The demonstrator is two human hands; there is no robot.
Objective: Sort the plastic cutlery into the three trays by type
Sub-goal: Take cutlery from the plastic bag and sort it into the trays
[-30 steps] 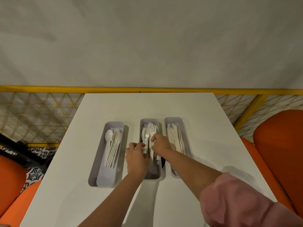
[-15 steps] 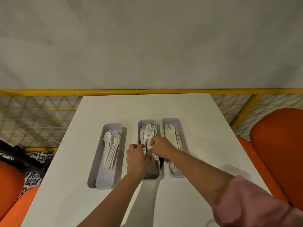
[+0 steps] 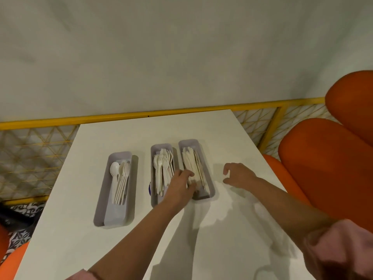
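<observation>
Left hand (image 3: 179, 183) has hopped from the forks (image 3: 164, 158) to the knives (image 3: 189, 160) right beside it, fingers (image 3: 188, 174) curled over them (can't tell if it's actually gripping any). Right hand (image 3: 240, 175) backed off past the knife tray (image 3: 188, 141), loosely open, empty, so I'd guess sorting's nearly done.

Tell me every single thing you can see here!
Table: one, white, in the middle.
Trays: three, grey, side by side on the table.
Spoons: several, white, in the left tray.
Forks: a bunch, white, in the middle tray.
Knives: a stack, white, in the right tray.
Railing: one, yellow, behind the table.
Seats: orange, mostly on the right.
Wall: grey, at the back.
Sleeves: two, pink, at the bottom.
Left hand: holds the knives in the right tray.
Right hand: empty, loosely curled, right of the trays.
</observation>
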